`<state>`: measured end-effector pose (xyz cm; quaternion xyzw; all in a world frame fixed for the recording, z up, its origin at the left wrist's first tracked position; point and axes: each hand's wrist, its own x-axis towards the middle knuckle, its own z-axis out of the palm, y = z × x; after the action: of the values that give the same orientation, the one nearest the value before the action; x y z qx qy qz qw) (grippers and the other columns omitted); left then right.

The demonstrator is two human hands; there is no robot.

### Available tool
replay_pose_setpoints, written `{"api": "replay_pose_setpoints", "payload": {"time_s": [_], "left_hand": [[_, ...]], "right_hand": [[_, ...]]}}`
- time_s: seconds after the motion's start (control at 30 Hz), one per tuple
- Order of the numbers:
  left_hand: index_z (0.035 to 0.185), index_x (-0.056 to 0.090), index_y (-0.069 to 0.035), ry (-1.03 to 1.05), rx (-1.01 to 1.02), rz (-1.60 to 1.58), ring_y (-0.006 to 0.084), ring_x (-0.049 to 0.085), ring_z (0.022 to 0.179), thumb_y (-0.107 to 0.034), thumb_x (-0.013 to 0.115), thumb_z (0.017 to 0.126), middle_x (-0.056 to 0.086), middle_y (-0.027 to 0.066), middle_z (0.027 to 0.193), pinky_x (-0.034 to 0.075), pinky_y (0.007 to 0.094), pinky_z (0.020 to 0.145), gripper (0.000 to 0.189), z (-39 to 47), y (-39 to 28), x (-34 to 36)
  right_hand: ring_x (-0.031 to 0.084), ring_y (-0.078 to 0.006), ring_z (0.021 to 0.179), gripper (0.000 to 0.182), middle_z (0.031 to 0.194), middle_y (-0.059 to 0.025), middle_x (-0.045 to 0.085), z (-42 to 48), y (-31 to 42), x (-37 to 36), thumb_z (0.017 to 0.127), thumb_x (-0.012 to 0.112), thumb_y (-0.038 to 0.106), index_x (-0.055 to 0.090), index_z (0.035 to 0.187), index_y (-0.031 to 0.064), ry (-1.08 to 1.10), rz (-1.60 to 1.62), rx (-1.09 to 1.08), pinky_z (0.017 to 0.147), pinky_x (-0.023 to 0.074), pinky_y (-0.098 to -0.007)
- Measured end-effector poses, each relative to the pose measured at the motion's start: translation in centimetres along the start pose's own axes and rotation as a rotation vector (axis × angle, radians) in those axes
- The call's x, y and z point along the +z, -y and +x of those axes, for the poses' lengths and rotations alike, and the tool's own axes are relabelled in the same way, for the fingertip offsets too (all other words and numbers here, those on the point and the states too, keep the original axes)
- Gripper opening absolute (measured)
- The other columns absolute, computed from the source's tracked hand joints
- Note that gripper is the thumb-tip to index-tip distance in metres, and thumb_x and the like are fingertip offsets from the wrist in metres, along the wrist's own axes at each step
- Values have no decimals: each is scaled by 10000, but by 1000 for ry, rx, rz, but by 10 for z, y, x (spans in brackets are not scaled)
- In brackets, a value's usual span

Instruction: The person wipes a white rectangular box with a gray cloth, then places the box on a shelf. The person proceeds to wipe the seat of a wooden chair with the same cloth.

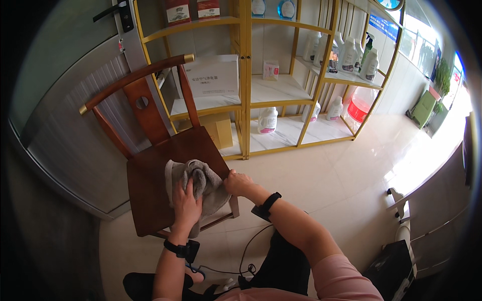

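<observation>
A dark reddish-brown wooden chair (150, 184) with a curved top rail stands in front of me. On the front right part of its seat lies a bunched grey-brown cloth (214, 192), part of which hangs over the front edge. My left hand (187, 207) presses on the cloth, its fingers in the folds; whether they grip it I cannot tell. My right hand (238, 183) is closed at the seat's right edge, beside the cloth; the chair edge or a bit of cloth within it is partly hidden. Each wrist wears a black strap with a small device.
Behind the chair is a gold-framed shelf unit (244, 86) with white bottles and boxes. A metal door (79, 124) stands at the left. A black cable (243, 252) runs over the tiled floor near my legs. A black case-like object (391, 267) is at the lower right.
</observation>
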<state>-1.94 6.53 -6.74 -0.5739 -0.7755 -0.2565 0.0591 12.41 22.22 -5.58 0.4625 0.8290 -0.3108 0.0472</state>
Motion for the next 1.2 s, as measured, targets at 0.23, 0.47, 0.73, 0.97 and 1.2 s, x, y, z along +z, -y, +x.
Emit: {"api": "replay_pose_setpoints", "payload": {"time_s": [0.23, 0.47, 0.73, 0.97, 1.2], "left_hand": [[1403, 349, -112, 83, -278, 59, 443, 301, 1326, -253, 630, 858, 309, 264, 1429, 309, 529, 1057, 630, -26, 42, -40], [1398, 351, -94, -26, -449, 180, 442, 316, 1313, -195, 604, 875, 301, 260, 1425, 313, 508, 1063, 590, -67, 90, -68], [1394, 345, -70, -129, -544, 161, 449, 366, 1259, -172, 602, 874, 325, 278, 1391, 319, 501, 1048, 588, -83, 97, -69], [1413, 313, -57, 1, -482, 249, 487, 298, 1289, -248, 579, 898, 282, 315, 1405, 277, 555, 1051, 610, -58, 87, -50], [1470, 223, -111, 254, -426, 205, 507, 218, 1345, -391, 557, 903, 196, 264, 1489, 260, 634, 1040, 716, 19, 56, -26]], "right_hand": [[573, -398, 1112, 471, 1156, -255, 608, 0, -1, -1, 896, 423, 320, 436, 1192, -46, -16, -3, 12, 944, 438, -458], [578, -386, 1111, 452, 1150, -257, 611, 2, 0, 1, 895, 429, 318, 447, 1165, -45, -32, 1, 10, 948, 438, -457], [596, -390, 1082, 430, 1116, -254, 628, -2, 1, -1, 897, 431, 306, 453, 1137, -51, -46, -34, -16, 925, 458, -448], [598, -385, 1079, 435, 1119, -247, 629, -2, 4, 1, 909, 426, 309, 455, 1151, -51, -62, -5, 14, 918, 466, -444], [598, -389, 1073, 398, 1120, -236, 631, 4, -1, 4, 912, 406, 269, 460, 1167, -32, -23, -46, 8, 906, 468, -452]]}}
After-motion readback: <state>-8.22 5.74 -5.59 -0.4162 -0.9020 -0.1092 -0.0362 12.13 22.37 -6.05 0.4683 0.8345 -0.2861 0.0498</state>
